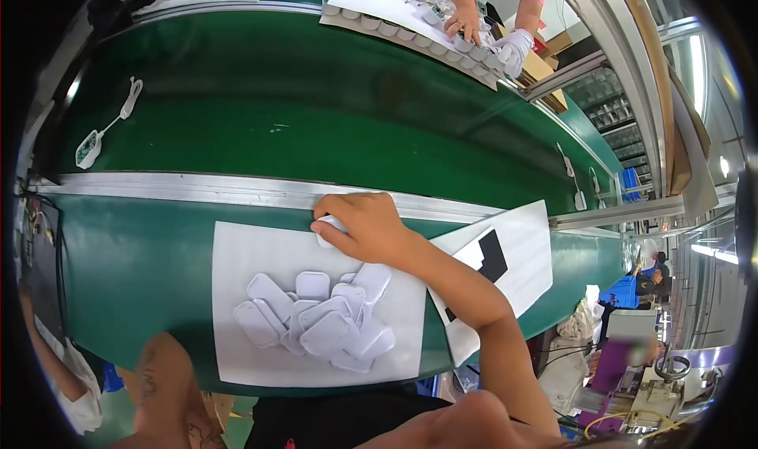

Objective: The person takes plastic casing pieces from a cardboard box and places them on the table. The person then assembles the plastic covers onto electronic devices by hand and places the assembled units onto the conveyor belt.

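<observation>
My right hand [363, 224] is closed around a small white plastic piece [332, 229], its thumb and fingers wrapped over it at the top edge of a white foam sheet [237, 354]. Below the hand, several white rounded-corner plastic covers [328, 330] lie in a loose, overlapping heap on that sheet. The held piece looks similar to them, though most of it is covered by my fingers. A bent bare limb [162, 378] shows at the lower left, but no left hand can be made out.
A metal rail [189, 187] separates my green bench from a green conveyor belt [316, 109]. White corded parts [89, 147] lie on the belt. Right of the heap is another white sheet [529, 251] with a black piece [493, 255]. Across the belt, a co-worker's hands [466, 24] handle white parts.
</observation>
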### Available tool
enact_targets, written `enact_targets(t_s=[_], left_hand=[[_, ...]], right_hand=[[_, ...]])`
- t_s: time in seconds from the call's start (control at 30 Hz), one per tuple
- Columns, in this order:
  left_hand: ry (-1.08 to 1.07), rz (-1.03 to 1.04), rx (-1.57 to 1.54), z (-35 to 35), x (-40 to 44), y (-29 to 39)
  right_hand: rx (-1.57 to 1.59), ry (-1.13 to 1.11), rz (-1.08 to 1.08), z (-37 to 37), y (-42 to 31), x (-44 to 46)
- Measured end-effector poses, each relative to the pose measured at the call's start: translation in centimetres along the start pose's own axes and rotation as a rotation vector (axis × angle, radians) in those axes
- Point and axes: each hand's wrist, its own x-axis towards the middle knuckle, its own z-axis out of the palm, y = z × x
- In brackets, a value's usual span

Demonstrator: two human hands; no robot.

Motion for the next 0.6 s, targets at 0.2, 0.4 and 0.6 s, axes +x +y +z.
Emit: enact_targets(t_s=[0.2,0.4,0.6], left_hand=[[0.028,-0.051,0.122,0.6,0.9,-1.2],[0.074,-0.006,0.162,1.0,0.3,-1.4],[0.062,-0.078,0.180,1.0,1.0,-2.7]], right_hand=[[0.016,0.034,-0.042,0.7,0.2,0.4],[-0.004,-0.013,-0.016,-0.6,-0.1,0.1],[0.022,0.028,-0.016,0.1,0.0,0.1]])
